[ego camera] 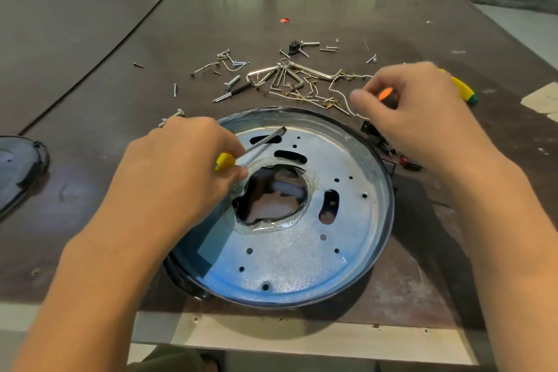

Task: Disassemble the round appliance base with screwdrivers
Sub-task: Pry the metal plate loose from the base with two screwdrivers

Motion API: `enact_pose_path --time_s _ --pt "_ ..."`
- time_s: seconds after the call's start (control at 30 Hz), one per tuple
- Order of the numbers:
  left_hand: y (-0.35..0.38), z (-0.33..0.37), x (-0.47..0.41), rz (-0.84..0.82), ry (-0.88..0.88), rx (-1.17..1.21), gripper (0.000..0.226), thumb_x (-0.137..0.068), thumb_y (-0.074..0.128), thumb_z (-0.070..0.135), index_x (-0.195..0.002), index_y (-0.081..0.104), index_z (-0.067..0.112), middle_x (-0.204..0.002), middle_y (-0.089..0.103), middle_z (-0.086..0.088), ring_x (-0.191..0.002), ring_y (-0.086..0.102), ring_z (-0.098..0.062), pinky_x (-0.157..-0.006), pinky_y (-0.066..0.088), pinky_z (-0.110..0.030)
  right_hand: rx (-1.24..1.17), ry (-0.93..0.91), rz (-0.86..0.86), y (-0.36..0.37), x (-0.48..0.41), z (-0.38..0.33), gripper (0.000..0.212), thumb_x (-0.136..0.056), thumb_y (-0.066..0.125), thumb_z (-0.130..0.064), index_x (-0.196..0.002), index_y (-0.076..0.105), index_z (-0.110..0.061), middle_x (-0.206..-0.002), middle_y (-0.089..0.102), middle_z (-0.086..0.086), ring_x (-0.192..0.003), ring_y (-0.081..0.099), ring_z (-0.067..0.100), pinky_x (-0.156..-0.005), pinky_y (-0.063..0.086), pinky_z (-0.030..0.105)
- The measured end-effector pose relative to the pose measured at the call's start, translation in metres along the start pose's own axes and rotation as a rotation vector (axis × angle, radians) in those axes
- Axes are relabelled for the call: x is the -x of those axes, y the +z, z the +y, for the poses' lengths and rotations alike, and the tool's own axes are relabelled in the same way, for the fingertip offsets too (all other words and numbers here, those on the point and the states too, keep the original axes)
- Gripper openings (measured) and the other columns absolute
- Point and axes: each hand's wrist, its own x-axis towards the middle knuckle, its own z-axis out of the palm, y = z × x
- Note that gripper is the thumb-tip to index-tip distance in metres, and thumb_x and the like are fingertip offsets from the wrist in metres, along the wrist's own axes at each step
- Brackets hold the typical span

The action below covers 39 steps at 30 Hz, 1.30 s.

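The round appliance base [302,251] lies flat near the table's front edge, a shiny metal disc with a blue sheen, several holes and a torn central opening. My left hand [181,166] grips a yellow-handled flat screwdriver [259,143]; its blade lies across the disc's far side, pointing up and right. My right hand [419,109] hovers at the disc's far right rim, holding an orange and black screwdriver handle [388,96]; its shaft is hidden under the hand.
Loose screws, bolts, hex keys and bent wires [287,78] lie scattered behind the disc. Another yellow and green tool handle [463,89] pokes out behind my right hand. Small black and red parts [389,148] sit by the right rim. A dark cover [18,169] rests at the left edge.
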Motion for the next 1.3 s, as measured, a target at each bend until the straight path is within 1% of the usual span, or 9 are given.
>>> enact_pose_path --time_s 0.1,0.23,0.37,0.53,0.67,0.8,1.07,1.23,1.3 --pt "0.001 0.000 -0.001 -0.006 0.023 -0.032 0.023 -0.086 0.068 0.054 -0.107 0.069 0.046 -0.103 0.067 0.009 -0.091 0.064 -0.029 -0.067 0.056 -0.039 -0.293 -0.016 0.202 -0.008 -0.001 -0.006 0.015 -0.093 0.070 -0.036 -0.092 0.066 -0.022 -0.067 0.057 -0.006 -0.053 0.049 0.007 -0.052 0.041 0.020" --pt "-0.001 -0.003 0.001 -0.066 0.036 -0.016 0.023 -0.087 0.066 0.053 -0.107 0.070 0.043 -0.095 0.069 0.005 -0.084 0.066 -0.029 -0.064 0.057 -0.040 -0.547 -0.044 0.219 -0.017 0.002 -0.013 0.030 -0.090 0.057 -0.015 -0.116 0.045 -0.026 -0.079 0.052 0.029 -0.060 0.056 0.038 -0.050 0.051 0.044" --pt "0.001 0.000 0.002 -0.127 0.046 0.022 0.030 -0.088 0.066 0.052 -0.116 0.069 0.042 -0.106 0.068 0.002 -0.088 0.066 -0.029 -0.071 0.058 -0.043 -0.728 -0.089 0.210 -0.019 0.001 -0.020 0.036 -0.096 0.047 -0.001 -0.124 0.036 -0.020 -0.099 0.053 0.007 -0.082 0.061 0.018 -0.077 0.062 0.049" --pt "-0.001 -0.002 -0.002 -0.186 0.053 0.108 0.033 -0.088 0.066 0.051 -0.118 0.070 0.038 -0.106 0.071 0.000 -0.090 0.065 -0.031 -0.077 0.056 -0.042 -1.060 -0.074 0.238 0.001 0.001 -0.031 0.023 -0.103 0.048 0.000 -0.120 0.038 -0.013 -0.107 0.056 0.009 -0.097 0.071 0.029 -0.086 0.061 0.051" --pt "-0.004 0.000 -0.001 -0.195 0.064 0.105 0.035 -0.089 0.065 0.050 -0.122 0.068 0.037 -0.108 0.070 0.000 -0.097 0.064 -0.030 -0.081 0.055 -0.042 -1.087 -0.029 0.182 0.024 0.004 -0.040 0.024 -0.103 0.051 0.003 -0.117 0.040 -0.013 -0.111 0.064 0.023 -0.107 0.072 0.035 -0.089 0.059 0.058" --pt "-0.006 -0.002 -0.003 -0.198 0.077 0.100 0.035 -0.089 0.065 0.050 -0.122 0.068 0.038 -0.110 0.069 0.000 -0.099 0.063 -0.031 -0.084 0.054 -0.041 -1.022 -0.045 0.116 0.034 0.001 -0.047 0.027 -0.100 0.057 0.003 -0.113 0.043 -0.016 -0.120 0.060 0.035 -0.113 0.067 0.039 -0.099 0.057 0.051" --pt "-0.010 -0.008 -0.004 -0.197 0.094 0.235 0.026 -0.088 0.069 0.045 -0.112 0.075 0.035 -0.101 0.073 0.004 -0.085 0.063 -0.018 -0.075 0.052 -0.032 -0.913 -0.049 0.063 0.039 -0.005 -0.045 0.031 -0.096 0.062 0.003 -0.105 0.046 -0.022 -0.118 0.064 0.029 -0.113 0.069 0.026 -0.091 0.061 0.039" --pt "-0.007 -0.009 -0.005 -0.203 0.060 0.282 0.029 -0.088 0.070 0.044 -0.113 0.075 0.031 -0.095 0.073 0.004 -0.080 0.065 -0.016 -0.076 0.054 -0.031 -0.799 -0.090 0.054 0.045 -0.004 -0.045 0.030 -0.092 0.063 -0.004 -0.103 0.045 -0.025 -0.105 0.064 0.031 -0.095 0.070 0.041 -0.087 0.061 0.053" --pt "-0.006 -0.010 -0.005 -0.208 0.026 0.339 0.028 -0.089 0.070 0.042 -0.115 0.074 0.031 -0.075 0.067 0.012 -0.064 0.061 -0.006 -0.070 0.052 -0.028 -0.772 -0.111 0.073 0.046 -0.003 -0.044 0.030 -0.093 0.062 -0.006 -0.106 0.044 -0.026 -0.104 0.065 0.027 -0.093 0.071 0.036 -0.085 0.061 0.052"
